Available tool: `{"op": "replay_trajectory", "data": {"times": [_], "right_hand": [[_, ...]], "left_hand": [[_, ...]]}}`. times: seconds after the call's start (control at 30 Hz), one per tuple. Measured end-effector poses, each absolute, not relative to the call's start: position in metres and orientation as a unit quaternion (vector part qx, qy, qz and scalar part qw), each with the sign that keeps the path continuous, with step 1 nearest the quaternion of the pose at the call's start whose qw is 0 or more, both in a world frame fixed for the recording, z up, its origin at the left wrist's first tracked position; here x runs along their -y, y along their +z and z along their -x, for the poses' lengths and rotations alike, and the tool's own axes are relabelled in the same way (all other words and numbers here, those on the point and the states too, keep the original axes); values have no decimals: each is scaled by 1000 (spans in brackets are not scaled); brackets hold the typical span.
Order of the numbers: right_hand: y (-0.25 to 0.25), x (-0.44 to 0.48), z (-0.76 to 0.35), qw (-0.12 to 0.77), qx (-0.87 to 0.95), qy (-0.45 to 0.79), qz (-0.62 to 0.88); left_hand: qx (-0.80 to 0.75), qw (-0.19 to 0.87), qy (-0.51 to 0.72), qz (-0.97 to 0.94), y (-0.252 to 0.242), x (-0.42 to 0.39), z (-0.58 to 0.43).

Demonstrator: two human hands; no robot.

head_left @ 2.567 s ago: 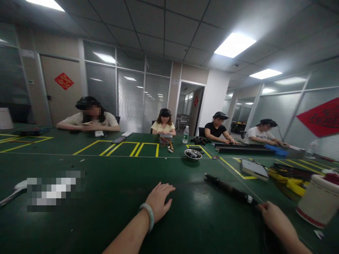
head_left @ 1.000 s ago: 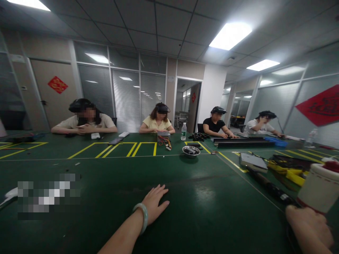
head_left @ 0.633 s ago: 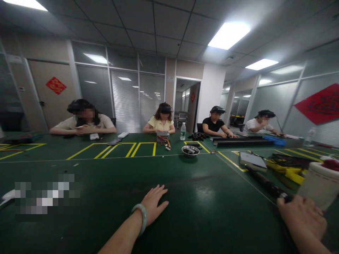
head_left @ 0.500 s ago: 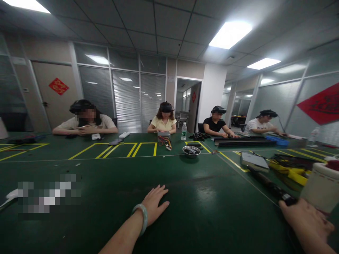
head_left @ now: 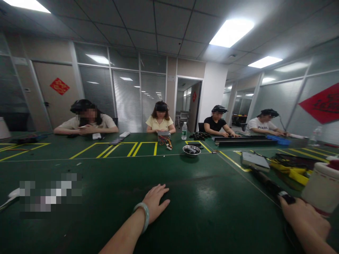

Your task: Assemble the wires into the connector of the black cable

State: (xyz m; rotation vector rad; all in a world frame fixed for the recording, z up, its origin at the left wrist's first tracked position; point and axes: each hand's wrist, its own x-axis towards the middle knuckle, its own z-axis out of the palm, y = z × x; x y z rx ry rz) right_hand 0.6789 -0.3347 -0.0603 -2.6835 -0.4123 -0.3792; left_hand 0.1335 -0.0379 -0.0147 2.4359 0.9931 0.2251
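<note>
The black, slim-barrelled electric screwdriver (head_left: 270, 185) lies on the smooth green tabletop (head_left: 212, 225), its tail touching the curled fingers of the right hand (head_left: 305, 217); whether they grip it, I cannot tell. Its tapered end points to a flat grey metallic box (head_left: 255, 161). The left hand (head_left: 155, 203) (wearing a glossy, pale-green bangle (head_left: 146, 217)) rests palm down, loosely spread, holding nothing.
</note>
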Motion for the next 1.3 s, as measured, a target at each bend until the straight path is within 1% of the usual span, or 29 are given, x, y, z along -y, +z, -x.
{"op": "replay_trajectory", "data": {"times": [0.07, 0.13, 0.37, 0.47, 0.57, 0.67, 0.73, 0.8, 0.87, 0.9, 0.97, 1.03, 1.1, 1.2, 1.3], "right_hand": [[-53, 328, -667, 176, 122, -139, 967], [-46, 321, -655, 170, 127, -114, 970], [-27, 294, -616, 210, 163, -28, 963], [-18, 273, -582, 222, 215, -8, 951], [-11, 242, -528, 228, 306, -16, 924], [-8, 206, -463, 259, 431, -9, 864], [-9, 182, -418, 287, 509, -5, 812], [-10, 159, -374, 295, 593, 31, 748], [-11, 138, -336, 285, 677, 53, 677], [-10, 128, -319, 265, 717, 59, 641], [-9, 110, -295, 233, 763, 63, 600], [-6, 98, -281, 213, 770, 62, 598], [-4, 91, -278, 213, 762, 66, 608], [-3, 91, -281, 233, 758, 74, 604], [-5, 96, -284, 259, 745, 53, 612]], "left_hand": [[-367, 240, 88, -895, -14, 38, -136], [-367, 235, 94, -895, -14, 39, -139], [-365, 231, 107, -895, -18, 38, -141], [-364, 232, 110, -895, -20, 37, -141], [-367, 235, 111, -893, -20, 37, -141], [-369, 226, 126, -893, -16, 39, -141], [-366, 207, 155, -894, -11, 42, -141], [-354, 176, 195, -898, -6, 44, -139], [-341, 145, 224, -901, -1, 45, -134], [-346, 135, 231, -899, 1, 45, -131], [-385, 128, 233, -884, 5, 43, -124], [-424, 123, 234, -866, 7, 41, -117], [-437, 117, 233, -861, 8, 38, -113], [-442, 115, 221, -862, 9, 36, -114], [-449, 116, 209, -861, 11, 36, -116]]}}
